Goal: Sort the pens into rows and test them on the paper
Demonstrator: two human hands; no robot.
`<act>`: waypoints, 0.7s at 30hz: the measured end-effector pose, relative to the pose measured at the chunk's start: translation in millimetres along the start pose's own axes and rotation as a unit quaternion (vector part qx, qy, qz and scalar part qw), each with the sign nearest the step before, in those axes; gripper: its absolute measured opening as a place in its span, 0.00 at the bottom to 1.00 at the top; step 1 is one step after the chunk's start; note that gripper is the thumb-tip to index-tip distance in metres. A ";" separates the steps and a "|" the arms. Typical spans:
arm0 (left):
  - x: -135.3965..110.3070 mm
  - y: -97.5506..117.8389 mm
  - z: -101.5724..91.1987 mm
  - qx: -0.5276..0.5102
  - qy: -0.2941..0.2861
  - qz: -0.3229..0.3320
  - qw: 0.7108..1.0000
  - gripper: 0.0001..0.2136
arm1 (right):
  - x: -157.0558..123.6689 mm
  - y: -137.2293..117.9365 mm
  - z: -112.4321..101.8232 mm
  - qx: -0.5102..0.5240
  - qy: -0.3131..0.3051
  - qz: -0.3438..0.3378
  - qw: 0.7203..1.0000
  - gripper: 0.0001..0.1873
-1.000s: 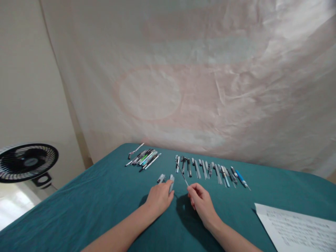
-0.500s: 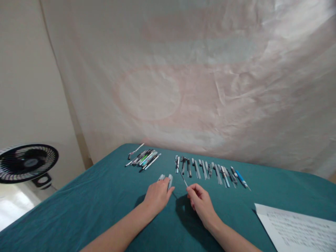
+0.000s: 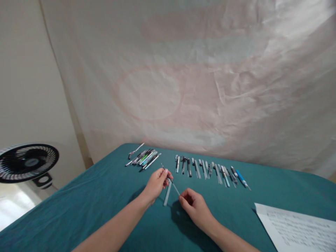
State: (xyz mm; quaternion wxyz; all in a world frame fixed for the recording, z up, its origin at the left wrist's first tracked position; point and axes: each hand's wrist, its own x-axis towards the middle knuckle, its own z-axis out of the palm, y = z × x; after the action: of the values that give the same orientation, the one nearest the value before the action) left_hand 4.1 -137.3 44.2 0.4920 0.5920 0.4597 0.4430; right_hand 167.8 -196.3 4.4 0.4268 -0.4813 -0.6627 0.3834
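My left hand [image 3: 155, 183] is closed on a whitish pen barrel [image 3: 167, 193] that points down and toward me above the teal cloth. My right hand [image 3: 194, 210] pinches a thin pen refill [image 3: 170, 179] whose far end slants up to the left, crossing the barrel by my left fingertips. Beyond my hands, a row of several pens [image 3: 210, 170] lies side by side. A tighter bundle of several pens [image 3: 144, 157] lies at the back left.
The teal-covered table [image 3: 91, 203] fills the lower view. A printed sheet of paper [image 3: 299, 227] lies at the right near edge. A black fan [image 3: 27, 163] stands off the table's left. A pale draped cloth [image 3: 199, 80] hangs behind.
My left hand has lifted the pen barrel off the cloth and tilted it. My right hand has drawn back and left, bringing the refill across to the barrel.
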 end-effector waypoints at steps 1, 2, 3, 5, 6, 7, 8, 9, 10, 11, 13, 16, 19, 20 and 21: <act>1.5 1.1 -2.6 -0.002 0.014 0.009 1.000 0.18 | 0.0 1.1 0.5 -0.005 -0.006 -0.002 1.000 0.10; 3.0 2.4 -5.8 0.010 0.024 0.017 0.999 0.18 | 0.0 2.3 0.9 -0.011 -0.010 -0.005 1.000 0.10; 4.2 3.6 -9.2 0.039 0.027 0.025 0.999 0.19 | 0.0 3.4 1.3 -0.018 -0.013 -0.010 1.000 0.10; 5.5 4.8 -15.3 0.134 0.007 0.041 0.990 0.18 | 0.0 5.1 1.9 -0.034 -0.013 -0.017 0.999 0.09; 5.5 4.3 -17.5 0.189 -0.009 0.050 0.981 0.18 | 0.0 5.4 2.1 -0.039 -0.012 -0.019 0.999 0.09; 5.0 3.1 -18.9 0.238 -0.021 0.058 0.969 0.17 | -0.1 5.4 2.1 -0.043 -0.011 -0.020 0.999 0.09; 4.2 1.4 -19.4 0.279 -0.027 0.066 0.958 0.16 | -0.1 5.0 2.0 -0.046 -0.010 -0.020 0.999 0.09; 3.1 -0.8 -19.2 0.310 -0.028 0.072 0.948 0.15 | -0.2 4.4 1.9 -0.049 -0.010 -0.020 0.999 0.09; 1.9 -3.0 -18.4 0.334 -0.026 0.077 0.939 0.15 | -0.3 3.6 1.6 -0.051 -0.011 -0.021 0.998 0.09; 0.6 -5.1 -17.2 0.353 -0.024 0.081 0.932 0.15 | -0.3 2.7 1.4 -0.052 -0.012 -0.022 0.998 0.09; -1.7 -8.0 -14.5 0.384 -0.022 0.086 0.919 0.14 | -0.4 1.1 0.9 -0.055 -0.013 -0.025 0.998 0.08; -4.2 -9.4 -11.0 0.418 -0.019 0.072 0.905 0.14 | -0.6 0.2 0.6 -0.057 -0.010 -0.026 0.998 0.09; -5.3 -10.8 -8.6 0.441 -0.024 0.060 0.895 0.13 | -0.7 0.4 0.8 -0.054 -0.009 -0.026 0.998 0.09; -5.4 -11.8 -8.0 0.447 -0.025 0.061 0.892 0.13 | -0.6 0.4 0.8 -0.053 -0.008 -0.027 0.998 0.09; -5.5 -13.1 -7.4 0.453 -0.024 0.062 0.889 0.13 | -0.6 0.4 0.8 -0.053 -0.008 -0.028 0.998 0.09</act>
State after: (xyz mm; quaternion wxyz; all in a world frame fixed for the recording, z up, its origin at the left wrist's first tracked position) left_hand -5.6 -140.1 31.8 0.1525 0.7882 0.5608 0.2023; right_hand 167.2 -196.8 3.6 0.4059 -0.4813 -0.6986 0.3400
